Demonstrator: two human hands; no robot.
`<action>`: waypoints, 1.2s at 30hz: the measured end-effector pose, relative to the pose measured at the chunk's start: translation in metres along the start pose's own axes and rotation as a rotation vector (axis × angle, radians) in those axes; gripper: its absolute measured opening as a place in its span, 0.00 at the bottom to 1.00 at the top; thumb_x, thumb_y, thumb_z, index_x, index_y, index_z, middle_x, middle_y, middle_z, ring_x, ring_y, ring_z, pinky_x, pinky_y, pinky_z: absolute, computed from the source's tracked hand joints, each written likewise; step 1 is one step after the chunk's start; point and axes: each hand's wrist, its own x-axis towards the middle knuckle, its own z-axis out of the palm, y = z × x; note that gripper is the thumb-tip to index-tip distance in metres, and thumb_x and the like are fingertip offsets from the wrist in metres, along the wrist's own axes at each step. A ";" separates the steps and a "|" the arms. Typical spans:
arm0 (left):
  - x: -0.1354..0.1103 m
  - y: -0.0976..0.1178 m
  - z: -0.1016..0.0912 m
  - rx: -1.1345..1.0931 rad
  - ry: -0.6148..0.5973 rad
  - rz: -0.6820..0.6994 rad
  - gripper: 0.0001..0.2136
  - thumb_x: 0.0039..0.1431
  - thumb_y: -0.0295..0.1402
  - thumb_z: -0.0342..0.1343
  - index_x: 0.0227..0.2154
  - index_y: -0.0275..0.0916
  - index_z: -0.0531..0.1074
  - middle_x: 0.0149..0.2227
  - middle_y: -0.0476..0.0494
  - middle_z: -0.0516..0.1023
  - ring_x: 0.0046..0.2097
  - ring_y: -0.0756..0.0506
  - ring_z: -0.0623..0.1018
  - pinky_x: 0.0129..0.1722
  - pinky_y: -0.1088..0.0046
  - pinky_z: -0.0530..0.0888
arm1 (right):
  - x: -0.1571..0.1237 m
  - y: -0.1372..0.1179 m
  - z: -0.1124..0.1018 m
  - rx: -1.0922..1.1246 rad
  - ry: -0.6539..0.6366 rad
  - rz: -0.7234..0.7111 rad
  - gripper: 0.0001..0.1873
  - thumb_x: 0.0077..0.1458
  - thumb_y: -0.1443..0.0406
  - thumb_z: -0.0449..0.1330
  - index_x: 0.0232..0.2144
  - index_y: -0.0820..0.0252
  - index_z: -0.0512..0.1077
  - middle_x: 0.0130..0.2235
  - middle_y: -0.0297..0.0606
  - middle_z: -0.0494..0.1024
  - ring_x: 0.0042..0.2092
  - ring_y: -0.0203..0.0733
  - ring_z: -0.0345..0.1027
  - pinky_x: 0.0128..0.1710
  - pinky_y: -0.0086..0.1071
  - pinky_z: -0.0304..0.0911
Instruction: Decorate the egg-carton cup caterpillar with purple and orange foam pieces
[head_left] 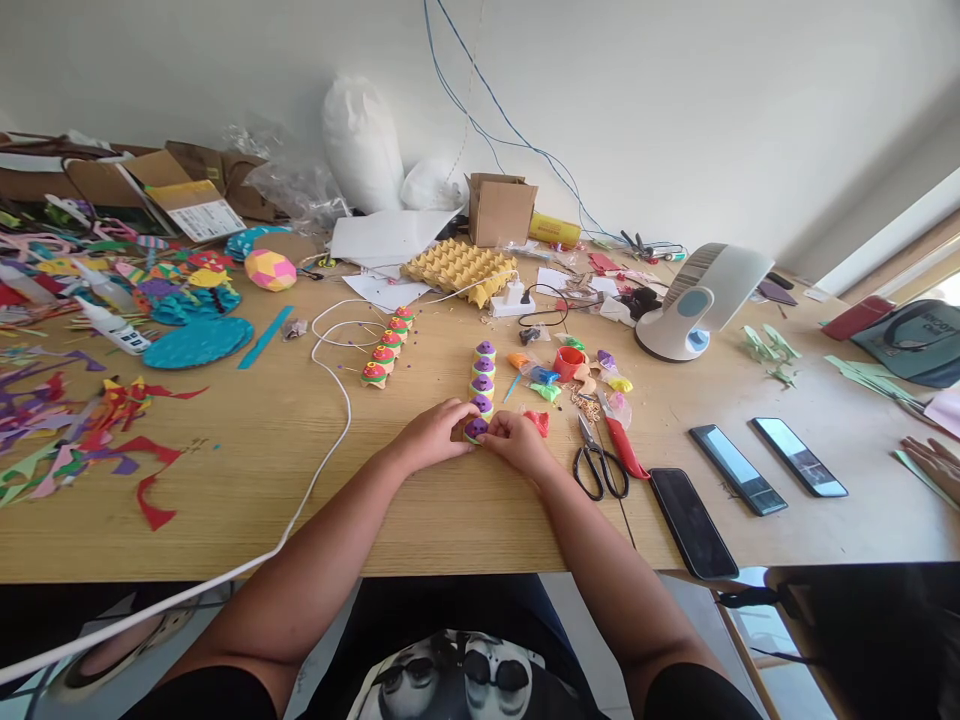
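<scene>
A strip of egg-carton cups (484,385) with purple clay tops stands in a line in front of me, running away from my body. My left hand (439,430) is closed around the left side of its nearest cup. My right hand (516,440) grips the same cup from the right, with fingertips at the purple top. Small dark dots show on the purple clay. Left of it stands a second egg-carton strip (386,348) with red, yellow and green clay and thin sticks at its sides. Packets of coloured clay (544,376) lie just beyond my right hand.
Black-handled scissors (600,468), a red-handled cutter (624,440) and phones (691,522) lie to the right. A white fan (694,300) stands behind them. A white cable (346,400) crosses the left side. A yellow egg tray (459,270) sits behind. Another person's hand (934,465) rests far right.
</scene>
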 end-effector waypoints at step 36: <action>0.001 0.001 0.001 0.003 -0.011 -0.013 0.20 0.54 0.37 0.64 0.49 0.46 0.70 0.46 0.45 0.74 0.46 0.43 0.76 0.45 0.68 0.73 | 0.006 -0.009 -0.010 0.029 -0.113 0.063 0.17 0.44 0.56 0.67 0.22 0.58 0.64 0.23 0.27 0.64 0.27 0.33 0.55 0.26 0.28 0.48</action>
